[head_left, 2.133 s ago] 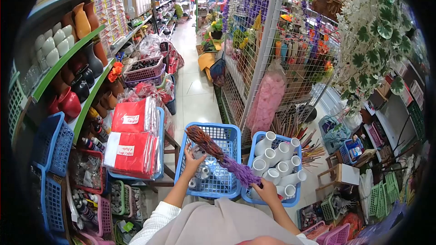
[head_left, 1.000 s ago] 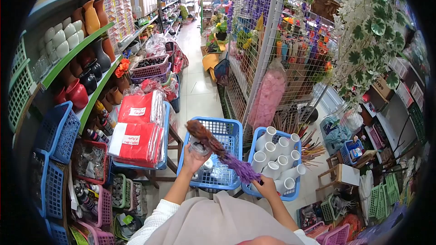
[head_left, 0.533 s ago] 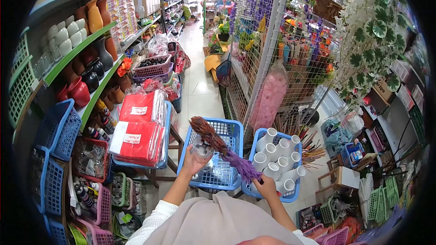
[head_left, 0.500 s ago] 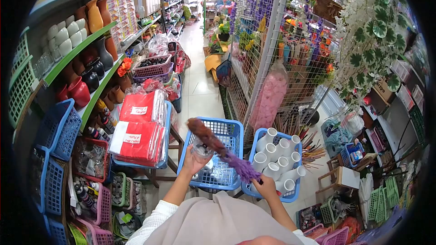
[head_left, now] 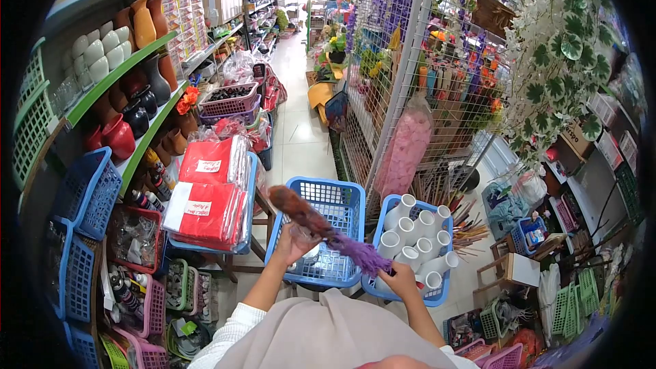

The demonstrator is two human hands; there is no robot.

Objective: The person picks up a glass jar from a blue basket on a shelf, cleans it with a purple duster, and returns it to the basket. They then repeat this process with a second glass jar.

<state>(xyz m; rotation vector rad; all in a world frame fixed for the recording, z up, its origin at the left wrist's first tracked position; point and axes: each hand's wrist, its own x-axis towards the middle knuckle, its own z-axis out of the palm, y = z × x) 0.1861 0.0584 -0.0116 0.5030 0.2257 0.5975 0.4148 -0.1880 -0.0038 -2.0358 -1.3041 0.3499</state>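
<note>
My right hand point(head_left: 400, 280) is closed at the purple end of a feather duster point(head_left: 320, 227). The duster slants up to the left, from purple feathers to a fluffy brown tip. Under its brown part, my left hand point(head_left: 294, 244) curls around a clear, glass-like piece point(head_left: 305, 233), partly covered by the feathers. Below both hands stands a blue plastic basket point(head_left: 360, 219) with a few pale, shiny pieces at its near left. Beside my right hand, a second blue basket point(head_left: 441, 294) holds several white vases point(head_left: 408, 227).
Red and white packets point(head_left: 205, 206) are stacked on a stool to the left. Shelves of vases point(head_left: 145, 24) rise behind them. A wire mesh rack point(head_left: 389, 116) with artificial flowers stands ahead on the right. A tiled aisle point(head_left: 294, 123) runs between. Thin sticks point(head_left: 471, 229) lean beyond the vases.
The duster's brown tip has swung left and slightly down, over more of the clear piece. My left hand has shifted slightly left and down; my right hand stays about where it was.
</note>
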